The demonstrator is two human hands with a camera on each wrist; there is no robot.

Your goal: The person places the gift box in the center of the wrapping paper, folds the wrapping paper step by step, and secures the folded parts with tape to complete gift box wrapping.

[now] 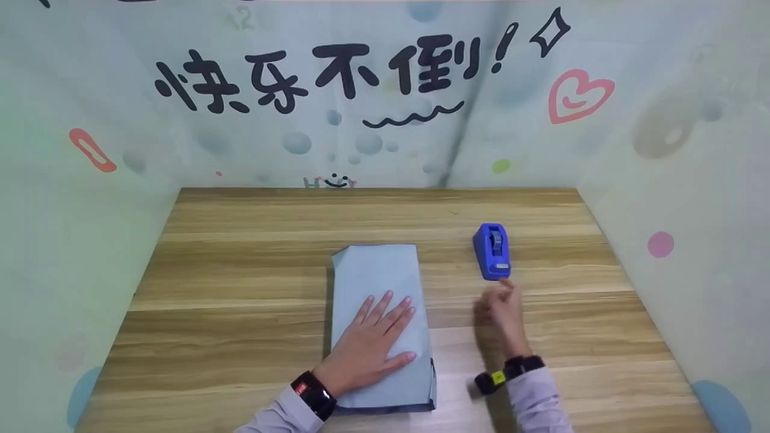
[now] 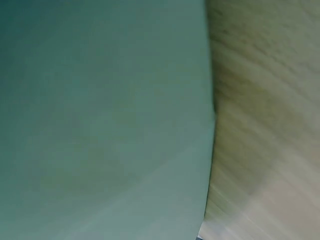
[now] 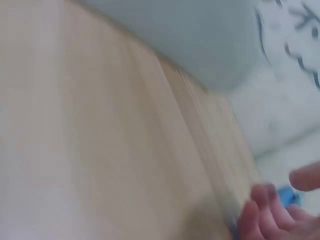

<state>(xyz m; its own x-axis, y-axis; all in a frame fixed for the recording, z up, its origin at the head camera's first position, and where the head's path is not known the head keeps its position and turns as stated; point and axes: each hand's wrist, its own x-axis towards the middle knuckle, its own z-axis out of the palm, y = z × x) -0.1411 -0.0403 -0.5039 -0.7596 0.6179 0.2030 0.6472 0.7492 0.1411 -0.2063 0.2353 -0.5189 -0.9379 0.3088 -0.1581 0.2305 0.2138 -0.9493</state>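
Note:
A box-shaped parcel wrapped in light blue paper (image 1: 376, 270) lies lengthwise on the table, with folded paper and dark edges at its near right corner. My left hand (image 1: 366, 349) presses flat on its top, fingers spread. Only the pale paper surface (image 2: 110, 120) and its edge fill the left wrist view. To the right stands a blue tape dispenser (image 1: 486, 255) with a roll in it. At its near end is my right hand (image 1: 505, 310), fingers loosely bent and thumb apart from them in the right wrist view; no tape shows between the fingers (image 3: 267, 215).
The wood-grain table (image 1: 240, 270) extends on both sides of the parcel. A pale printed backdrop (image 1: 385, 138) with large black characters rises behind it, and similar panels border the left and right sides.

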